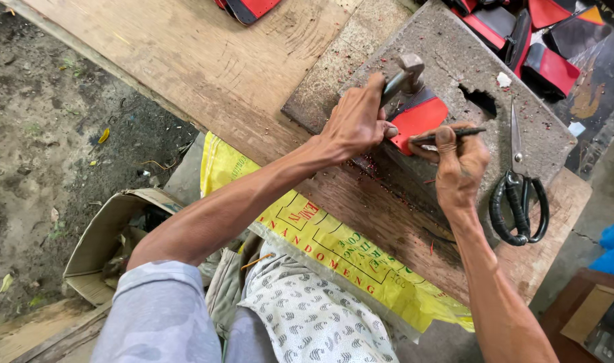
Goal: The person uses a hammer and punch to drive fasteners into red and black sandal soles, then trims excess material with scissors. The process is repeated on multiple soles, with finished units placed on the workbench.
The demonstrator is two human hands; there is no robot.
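Left hand (357, 121) wrapped tight around the handle of a small hammer (406, 75), steel head raised just above the work. Right hand (459, 161) with fingers pressed together, pinching a thin dark punch tool (455, 133) that lies almost flat, tip on the edge of a red and black leather piece (420, 115). Piece resting on a grey stone slab (455, 60), near a dark hole in the slab, slab lying on the wooden tabletop (206, 60). Black-handled scissors (518, 195) just right of the right hand, blades pointing far. More red and black pieces (522, 33) at the far right edge. Yellow printed sack (334, 255) hanging under the near edge of the tabletop; open cardboard box (112, 235) on the ground at the near left.

For a good strike, probably best to raise the punch more upright first, to keep the leather flat and not sliding, and to hold the pinching fingers low and away from the struck end. Short, square blows likely safer than hard ones, because the hammer head hangs very close to both hands.
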